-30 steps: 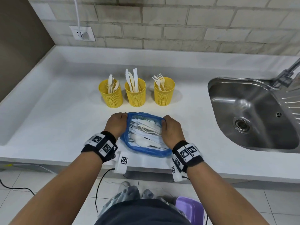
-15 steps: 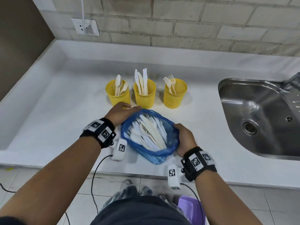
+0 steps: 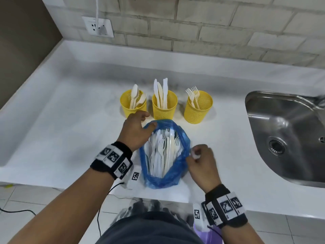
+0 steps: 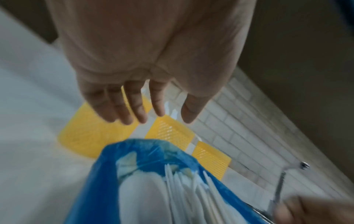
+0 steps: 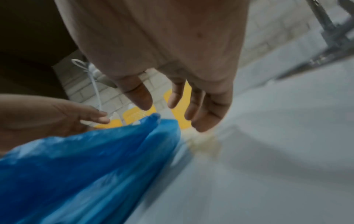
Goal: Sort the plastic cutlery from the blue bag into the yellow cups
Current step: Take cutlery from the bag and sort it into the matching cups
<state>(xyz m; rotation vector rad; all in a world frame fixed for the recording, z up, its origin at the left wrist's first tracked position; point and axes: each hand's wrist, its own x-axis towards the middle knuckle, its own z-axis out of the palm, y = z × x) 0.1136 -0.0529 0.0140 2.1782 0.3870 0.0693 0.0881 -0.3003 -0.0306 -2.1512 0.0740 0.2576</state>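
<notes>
A blue bag (image 3: pixel 165 180) lies open on the white counter (image 3: pixel 70 138), full of white plastic cutlery (image 3: pixel 163 150). Behind it stand three yellow mesh cups: a spoon cup (image 3: pixel 131 110), a knife cup (image 3: pixel 164 110) and a fork cup (image 3: pixel 197 111). My left hand (image 3: pixel 149 119) hovers at the bag's far left rim with its thumb close to the plastic. In the left wrist view its fingers (image 4: pixel 134 109) are straight and hold nothing. My right hand (image 3: pixel 195 152) is beside the bag's right rim. In the right wrist view its fingers (image 5: pixel 199 109) are spread and empty above the bag (image 5: pixel 86 159).
A steel sink (image 3: pixel 281 129) is set into the counter at the right. A wall socket (image 3: pixel 98 26) with a white cable sits on the brick wall behind. A purple container (image 3: pixel 207 233) is on the floor below the counter edge.
Both hands have let go of the bag's rim and opened. The bag's mouth now stands wider and points toward the cups. The right hand has drawn slightly to the right.
</notes>
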